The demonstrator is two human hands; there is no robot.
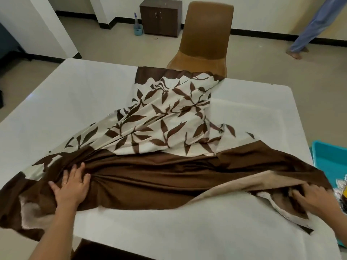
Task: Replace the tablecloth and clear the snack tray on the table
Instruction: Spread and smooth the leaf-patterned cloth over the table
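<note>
At the lower left of the frame the left grip (70,184) - a bare hand - lies flat with its fingers spread, pressing on the dark border of the brown-and-cream leaf-printed fabric tablecloth (159,124). The cloth lies rumpled on the white rectangular bench (75,94). Its patterned body fans up toward the middle of the far edge, while its plain brown band runs as the long axis from left to right across the lower part of the frame, from one grip to the other.

Beyond the far edge, upper centre, stands a tan moulded plastic chair (204,40).

At the lower right the right grip (315,199) curls its fingers into a turned-over fold of the cloth's edge and seems to pinch it there. Just beside that grip, at the frame's right edge, sits the shallow turquoise plastic tray (323,145) with foil-wrapped snacks (340,185) in it.

Both grips are already on the cloth - the slack lies between them. Spreading it likely means drawing the band apart along that axis, and the right grip must mind the tray close by.
</note>
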